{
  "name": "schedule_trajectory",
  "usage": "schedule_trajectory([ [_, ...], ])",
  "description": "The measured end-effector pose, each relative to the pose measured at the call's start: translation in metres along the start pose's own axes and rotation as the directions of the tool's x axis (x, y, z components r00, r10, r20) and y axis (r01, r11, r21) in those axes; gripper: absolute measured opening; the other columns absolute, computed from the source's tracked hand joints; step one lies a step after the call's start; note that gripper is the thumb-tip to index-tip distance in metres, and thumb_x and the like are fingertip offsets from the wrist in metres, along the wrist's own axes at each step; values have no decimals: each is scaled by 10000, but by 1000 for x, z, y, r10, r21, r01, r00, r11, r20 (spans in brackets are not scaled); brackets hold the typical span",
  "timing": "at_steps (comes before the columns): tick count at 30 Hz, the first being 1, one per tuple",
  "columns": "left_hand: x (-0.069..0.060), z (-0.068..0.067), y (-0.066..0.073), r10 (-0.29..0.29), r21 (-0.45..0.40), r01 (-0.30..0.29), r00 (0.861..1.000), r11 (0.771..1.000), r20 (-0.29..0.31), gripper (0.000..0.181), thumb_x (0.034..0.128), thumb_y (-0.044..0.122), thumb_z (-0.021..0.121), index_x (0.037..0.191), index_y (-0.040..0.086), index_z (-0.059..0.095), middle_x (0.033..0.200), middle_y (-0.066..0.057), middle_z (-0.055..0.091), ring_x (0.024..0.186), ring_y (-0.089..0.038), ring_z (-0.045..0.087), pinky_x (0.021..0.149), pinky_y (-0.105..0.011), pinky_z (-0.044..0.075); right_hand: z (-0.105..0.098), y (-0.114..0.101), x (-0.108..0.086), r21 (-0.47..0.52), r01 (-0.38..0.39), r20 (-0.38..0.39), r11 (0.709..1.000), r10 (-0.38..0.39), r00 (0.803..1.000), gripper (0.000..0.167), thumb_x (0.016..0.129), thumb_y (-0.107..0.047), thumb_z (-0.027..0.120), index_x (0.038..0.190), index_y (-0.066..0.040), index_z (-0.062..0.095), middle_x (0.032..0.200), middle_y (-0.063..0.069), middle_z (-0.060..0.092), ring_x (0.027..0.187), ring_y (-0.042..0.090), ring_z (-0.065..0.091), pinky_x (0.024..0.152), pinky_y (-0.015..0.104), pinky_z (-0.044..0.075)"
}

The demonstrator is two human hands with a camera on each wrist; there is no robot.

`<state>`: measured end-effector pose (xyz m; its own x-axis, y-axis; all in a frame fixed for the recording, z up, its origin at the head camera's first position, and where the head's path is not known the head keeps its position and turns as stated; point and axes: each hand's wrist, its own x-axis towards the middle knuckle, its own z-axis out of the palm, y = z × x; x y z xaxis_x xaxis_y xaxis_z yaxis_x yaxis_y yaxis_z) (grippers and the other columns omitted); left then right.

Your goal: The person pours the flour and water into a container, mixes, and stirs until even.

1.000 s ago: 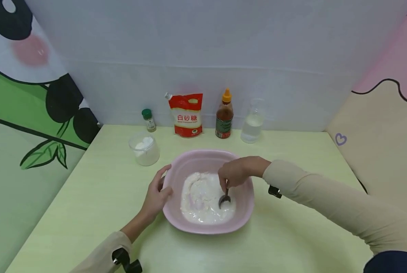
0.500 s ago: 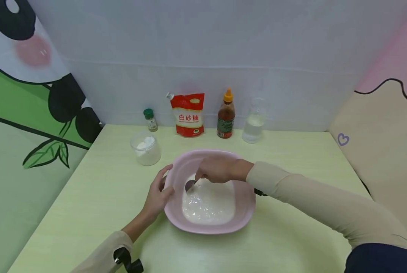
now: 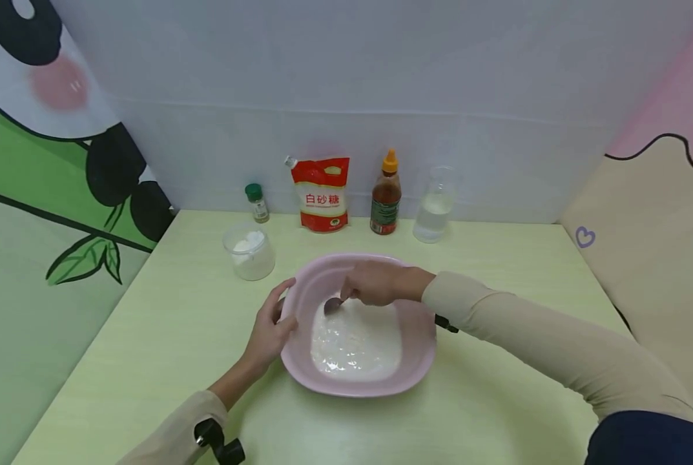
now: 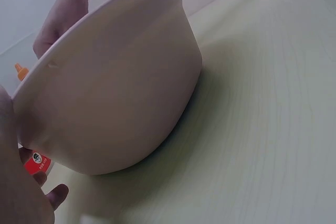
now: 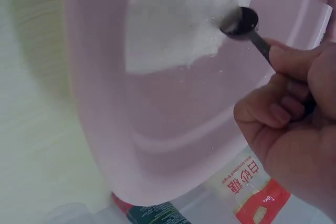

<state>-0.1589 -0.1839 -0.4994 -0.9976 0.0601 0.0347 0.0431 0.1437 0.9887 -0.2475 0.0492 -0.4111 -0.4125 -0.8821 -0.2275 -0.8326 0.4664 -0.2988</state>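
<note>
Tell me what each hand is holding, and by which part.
Right hand: a dark round-bowled spoon, by its handle. Left hand: a pink rounded plastic basin, by its left rim.

Room to pass lies over the bench (image 3: pixel 474 420) in front of the basin (image 3: pixel 358 389); the right sleeve (image 3: pixel 532 329) bars its right side, and pouch (image 3: pixel 324 196), bottle (image 3: pixel 385 200) and carafe (image 3: pixel 434 213) stand behind, narrow gaps between them.

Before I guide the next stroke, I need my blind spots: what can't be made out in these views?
- Head: most of the handle of the spoon, covered by the right hand.
- Head: print on the green-capped bottle, too small.
- Left wrist: the white mixture, hidden by the wall of the bowl.
- Right wrist: top of the orange-capped bottle, cut off by the bottom edge.
</note>
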Motion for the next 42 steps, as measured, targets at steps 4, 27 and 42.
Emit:
schedule_trajectory([
  [4, 1, 0, 0, -6, 2, 6, 1000, 1000, 3, 768, 812, -116, 461, 1528, 145, 366, 1411, -308, 534, 1099, -432, 630, 714, -339, 611, -1, -2, -8, 66, 14, 70, 998, -19, 997, 276, 967, -4, 557, 1137, -75, 763, 1135, 34, 756, 1047, 128, 677, 903, 213, 517],
  [27, -2, 0, 0, -2, 24, 2, 1000, 1000, -9, 774, 798, -112, 458, 1531, 117, 356, 1419, -321, 519, 1130, -458, 607, 723, -299, 585, 4, -13, 2, -103, 103, 25, 989, -101, 995, 282, 963, -20, 564, 1095, -146, 779, 1010, 8, 769, 841, 113, 601, 818, 217, 491],
  [42, 0, 1, 0, -5, 8, 5, 1000, 1000, -11, 776, 800, -122, 459, 1520, 157, 382, 1402, -295, 549, 1041, -384, 633, 666, -317, 597, -20, 14, -16, -50, -202, 125, 978, 207, 970, 216, 948, -38, 539, 881, -107, 732, 768, -28, 521, 737, 142, 464, 660, 257, 391],
])
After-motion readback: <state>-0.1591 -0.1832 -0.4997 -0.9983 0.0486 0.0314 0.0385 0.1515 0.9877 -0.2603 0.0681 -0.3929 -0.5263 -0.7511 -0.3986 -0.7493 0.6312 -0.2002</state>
